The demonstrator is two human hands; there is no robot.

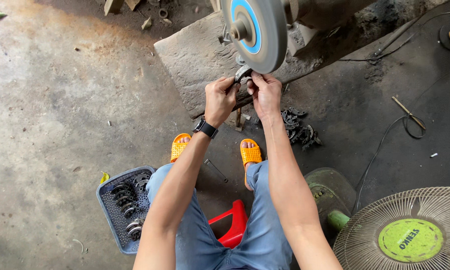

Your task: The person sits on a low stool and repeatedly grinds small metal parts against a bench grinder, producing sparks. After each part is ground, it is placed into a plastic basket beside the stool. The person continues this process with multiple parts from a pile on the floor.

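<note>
metal part [242, 73] against grinding wheel [255, 32]

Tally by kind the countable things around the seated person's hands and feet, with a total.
Grinding wheel: 1
Metal part held by left hand and right hand: 1
Orange sandals: 2
Blue basket: 1
Red stool: 1
Fan: 1
Total: 7

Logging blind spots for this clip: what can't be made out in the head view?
- Metal part: mostly covered by left hand, right hand and grinding wheel; shape unclear.
- Wheel contact point: hidden behind the rim.
- Grinder body: cut off by the top edge.
- Basket contents: too small, partly under the knee.
- Fan: cut off at the corner.
</note>
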